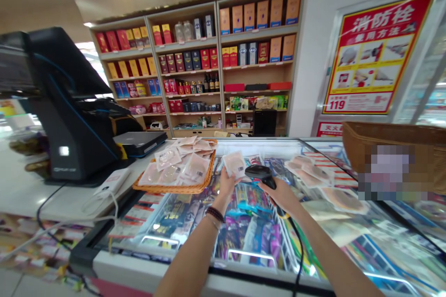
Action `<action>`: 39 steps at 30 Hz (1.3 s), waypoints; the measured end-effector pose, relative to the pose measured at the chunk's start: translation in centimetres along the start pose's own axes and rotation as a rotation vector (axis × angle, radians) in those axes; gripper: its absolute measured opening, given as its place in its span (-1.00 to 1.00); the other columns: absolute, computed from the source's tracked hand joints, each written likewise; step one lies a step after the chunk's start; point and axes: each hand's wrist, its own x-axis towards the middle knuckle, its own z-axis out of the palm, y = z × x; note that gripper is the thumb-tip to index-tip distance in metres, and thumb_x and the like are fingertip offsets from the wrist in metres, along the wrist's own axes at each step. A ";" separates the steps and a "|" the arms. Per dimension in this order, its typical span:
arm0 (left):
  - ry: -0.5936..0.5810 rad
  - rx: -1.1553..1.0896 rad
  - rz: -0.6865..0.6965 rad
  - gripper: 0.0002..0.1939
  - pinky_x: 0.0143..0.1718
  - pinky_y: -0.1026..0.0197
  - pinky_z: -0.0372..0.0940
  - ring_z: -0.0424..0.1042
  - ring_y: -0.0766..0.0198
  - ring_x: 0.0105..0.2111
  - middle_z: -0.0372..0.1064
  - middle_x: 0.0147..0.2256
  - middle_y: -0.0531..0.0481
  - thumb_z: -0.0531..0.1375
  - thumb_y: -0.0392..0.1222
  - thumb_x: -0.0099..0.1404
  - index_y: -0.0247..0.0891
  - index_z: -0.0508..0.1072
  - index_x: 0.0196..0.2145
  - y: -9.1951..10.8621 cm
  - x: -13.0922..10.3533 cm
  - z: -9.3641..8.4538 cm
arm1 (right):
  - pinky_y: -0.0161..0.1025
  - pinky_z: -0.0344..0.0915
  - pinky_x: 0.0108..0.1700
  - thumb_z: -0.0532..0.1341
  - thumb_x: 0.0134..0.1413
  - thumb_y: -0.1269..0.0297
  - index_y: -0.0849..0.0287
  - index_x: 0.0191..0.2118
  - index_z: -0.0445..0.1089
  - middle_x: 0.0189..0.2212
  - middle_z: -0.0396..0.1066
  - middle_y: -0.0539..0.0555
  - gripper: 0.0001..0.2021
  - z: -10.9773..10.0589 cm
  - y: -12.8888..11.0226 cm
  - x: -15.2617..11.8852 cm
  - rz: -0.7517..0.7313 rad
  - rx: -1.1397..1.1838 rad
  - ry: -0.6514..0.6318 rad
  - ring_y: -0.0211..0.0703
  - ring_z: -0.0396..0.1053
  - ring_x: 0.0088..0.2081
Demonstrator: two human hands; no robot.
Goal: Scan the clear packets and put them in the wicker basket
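Note:
Over the glass top of a freezer, my left hand is closed on the lower edge of a flat, pale sealed packet with a small dark barcode on it. My right hand grips a black handheld barcode scanner; its head points left toward the packet, a little apart from it. The scanner's cable hangs down past my right forearm. Left of my hands, an orange wicker basket holds several similar packets. More such packets lie on the glass to the right.
Colourful frozen packs show beneath the freezer glass. A black checkout terminal and a white cabled device stand on the left counter. At the right is a brown wicker basket. Shelves of boxes line the back wall.

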 end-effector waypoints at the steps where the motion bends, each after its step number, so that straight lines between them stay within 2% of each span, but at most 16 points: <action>1: -0.003 0.003 -0.005 -0.26 0.01 -0.08 0.56 0.58 0.01 0.01 0.50 0.10 -0.26 0.37 -0.24 0.16 -0.12 0.28 0.28 -0.1 0.0 0.0 | -0.26 0.16 -0.60 0.29 0.19 -0.03 0.04 -0.54 0.29 -0.79 0.30 -0.04 -0.62 0.0 -0.2 -0.1 0.003 -0.007 -0.010 -0.18 0.26 -0.75; 12: 0.009 0.035 0.027 -0.28 0.03 -0.17 0.54 0.61 -0.03 -0.01 0.49 0.12 -0.27 0.36 -0.21 0.21 -0.11 0.26 0.30 -0.5 0.0 0.2 | -0.28 0.14 -0.61 0.25 0.26 0.07 0.04 -0.49 0.29 -0.82 0.26 -0.09 -0.68 0.0 -0.7 0.1 0.076 -0.061 -0.028 -0.19 0.24 -0.77; 17: 0.013 0.024 0.060 -0.28 0.01 -0.06 0.55 0.59 0.04 0.00 0.51 0.10 -0.25 0.35 -0.20 0.21 -0.10 0.26 0.28 -0.8 0.2 0.0 | -0.29 0.13 -0.61 0.27 0.25 0.06 0.04 -0.51 0.27 -0.81 0.25 -0.10 -0.66 -0.2 -0.8 0.0 0.087 -0.042 -0.024 -0.21 0.24 -0.76; 22: 0.031 0.012 0.052 -0.31 -0.02 -0.02 0.55 0.59 0.08 -0.03 0.49 0.10 -0.27 0.37 -0.19 0.15 -0.14 0.28 0.22 -1.0 1.0 0.1 | -0.31 0.12 -0.61 0.24 0.29 0.10 0.03 -0.53 0.22 -0.82 0.21 -0.11 -0.63 -2.1 -1.4 -0.7 0.085 -0.018 0.027 -0.25 0.21 -0.76; 25: 0.011 0.052 0.047 -0.36 -0.06 0.02 0.55 0.59 0.06 -0.02 0.48 0.11 -0.28 0.37 -0.21 0.13 -0.16 0.32 0.15 -1.3 1.8 1.1 | -0.32 0.11 -0.62 0.24 0.27 0.16 0.04 -0.52 0.21 -0.82 0.19 -0.13 -0.66 -4.2 -0.9 -1.0 0.132 -0.017 0.105 -0.25 0.21 -0.76; 29: -0.039 0.078 0.017 -0.48 -0.13 0.07 0.56 0.60 0.06 -0.09 0.52 0.03 -0.25 0.37 -0.25 0.12 -0.20 0.37 0.04 -2.3 2.8 4.8 | -0.32 0.10 -0.64 0.26 0.24 0.14 0.04 -0.51 0.22 -0.79 0.22 -0.13 -0.68 -7.9 1.2 -1.7 0.164 0.002 0.253 -0.26 0.20 -0.77; 34: -0.141 0.083 -0.081 -0.63 -0.08 0.05 0.54 0.60 0.12 -0.14 0.54 -0.03 -0.20 0.37 -0.32 0.17 -0.19 0.44 -0.07 -3.8 3.3 12.2 | -0.33 0.12 -0.64 0.28 0.18 0.05 0.06 -0.54 0.25 -0.79 0.24 -0.09 -0.65 -12.3 4.0 -3.6 0.201 -0.009 0.354 -0.25 0.24 -0.75; 39: -0.215 0.069 -0.138 -0.59 -0.07 0.00 0.55 0.63 0.12 -0.17 0.55 -0.11 -0.19 0.38 -0.39 0.15 -0.24 0.46 -0.04 -5.4 3.3 19.4 | -0.34 0.10 -0.66 0.26 0.07 -0.04 0.05 -0.58 0.21 -0.80 0.22 -0.09 -0.62 -14.8 6.3 -5.1 0.231 0.069 0.458 -0.27 0.21 -0.77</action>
